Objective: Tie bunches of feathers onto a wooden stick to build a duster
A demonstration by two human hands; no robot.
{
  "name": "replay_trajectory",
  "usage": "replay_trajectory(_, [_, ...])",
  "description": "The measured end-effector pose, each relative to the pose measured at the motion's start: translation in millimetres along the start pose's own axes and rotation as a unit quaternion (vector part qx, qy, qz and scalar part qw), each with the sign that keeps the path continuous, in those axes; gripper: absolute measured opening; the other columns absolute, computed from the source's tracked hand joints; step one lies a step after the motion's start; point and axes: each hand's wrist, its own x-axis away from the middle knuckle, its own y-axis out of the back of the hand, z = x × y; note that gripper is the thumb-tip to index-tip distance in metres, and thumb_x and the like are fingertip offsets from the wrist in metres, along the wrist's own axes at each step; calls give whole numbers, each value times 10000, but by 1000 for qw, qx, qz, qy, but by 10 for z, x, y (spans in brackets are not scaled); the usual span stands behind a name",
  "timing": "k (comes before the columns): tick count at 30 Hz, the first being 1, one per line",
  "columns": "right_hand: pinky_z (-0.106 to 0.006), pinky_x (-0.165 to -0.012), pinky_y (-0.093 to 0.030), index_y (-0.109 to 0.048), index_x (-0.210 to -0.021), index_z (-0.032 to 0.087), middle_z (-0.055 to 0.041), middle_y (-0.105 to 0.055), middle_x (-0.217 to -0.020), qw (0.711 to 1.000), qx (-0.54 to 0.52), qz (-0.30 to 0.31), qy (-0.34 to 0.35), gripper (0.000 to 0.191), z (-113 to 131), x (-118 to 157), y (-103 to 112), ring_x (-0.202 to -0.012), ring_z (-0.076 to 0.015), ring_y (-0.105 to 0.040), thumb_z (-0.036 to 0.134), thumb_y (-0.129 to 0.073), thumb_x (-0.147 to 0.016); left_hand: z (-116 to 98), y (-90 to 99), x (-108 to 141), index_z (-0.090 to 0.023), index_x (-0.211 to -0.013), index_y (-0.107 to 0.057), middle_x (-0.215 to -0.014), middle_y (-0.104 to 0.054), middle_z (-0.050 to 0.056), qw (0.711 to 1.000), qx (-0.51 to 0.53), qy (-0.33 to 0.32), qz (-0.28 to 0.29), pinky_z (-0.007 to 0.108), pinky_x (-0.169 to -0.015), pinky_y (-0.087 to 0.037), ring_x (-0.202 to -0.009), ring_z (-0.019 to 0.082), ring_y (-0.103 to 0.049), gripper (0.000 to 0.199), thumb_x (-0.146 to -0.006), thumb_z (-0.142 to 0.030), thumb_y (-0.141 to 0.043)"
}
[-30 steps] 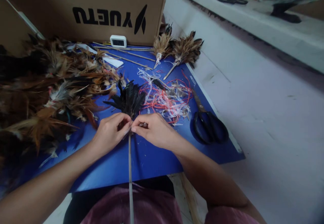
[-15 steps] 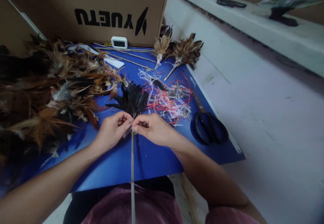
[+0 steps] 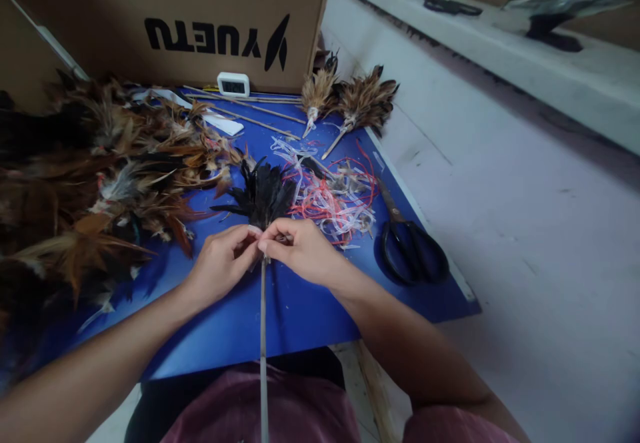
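A feather duster lies before me, a fan of black feathers at the far end of a thin stick that runs back toward my lap. My left hand is closed in a pinch at the base of the feathers, on a clear plastic strip mostly hidden by the fingers. From the other side my right hand pinches at the same binding, its thumb and forefinger touching the left fingertips. Exactly how the strip passes between the fingers is hidden.
Brown feather bundles heap up on the left of the blue table. Black-handled scissors lie right, beside tangled red and clear strips. Two brown dusters, sticks, a small clock and a cardboard box are behind.
Both hands have drawn closer together at the feather base. The clear strip that showed between the fingers is now largely covered. The view has shifted slightly.
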Motion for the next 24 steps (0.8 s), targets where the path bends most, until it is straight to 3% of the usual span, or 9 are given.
replay_trajectory(9, [-214,-572,-409,-646,-759,143,2,-646,-669,999,-29,-37,7,95,-37,-19,-60,-597,-84,-543,225,-602,-780,-1,23,-6,-157,-811,-639,-638,-564,-8,1000,12,-25,15,222,-551,-389,-566,101,-505,161,-865,-293,-571])
replay_trajectory(14, [-212,-591,-436,-629,-826,158,13,-614,-721,998,-35,-44,28,79,0,-17,22,-615,-78,-546,202,-599,-768,-25,34,-20,-158,-746,-635,-572,-557,-18,997,66,26,0,218,-510,-373,-518,97,-488,205,-845,-334,-600])
replay_trajectory(18, [-205,-591,-456,-610,-1003,171,3,-603,-864,999,3,-13,29,302,10,-20,109,-611,-58,-533,125,-629,-705,-37,30,-22,-158,-769,-633,-558,-550,-29,989,129,72,1,211,-490,-366,-493,88,-477,196,-825,-345,-625])
replay_trajectory(21, [-211,-582,-454,-656,-900,151,-11,-603,-845,999,6,9,33,194,-9,-31,99,-625,-68,-542,215,-685,-719,-45,30,-16,-156,-765,-636,-550,-542,-33,988,137,74,-1,209,-496,-361,-497,84,-474,198,-812,-348,-648])
replay_trajectory(24, [-204,-564,-435,-654,-775,139,-3,-602,-760,999,-27,-12,42,118,-32,-47,66,-615,-71,-540,243,-690,-731,-54,35,-10,-156,-772,-636,-562,-549,-32,987,142,76,-4,205,-501,-363,-506,80,-480,201,-803,-353,-665])
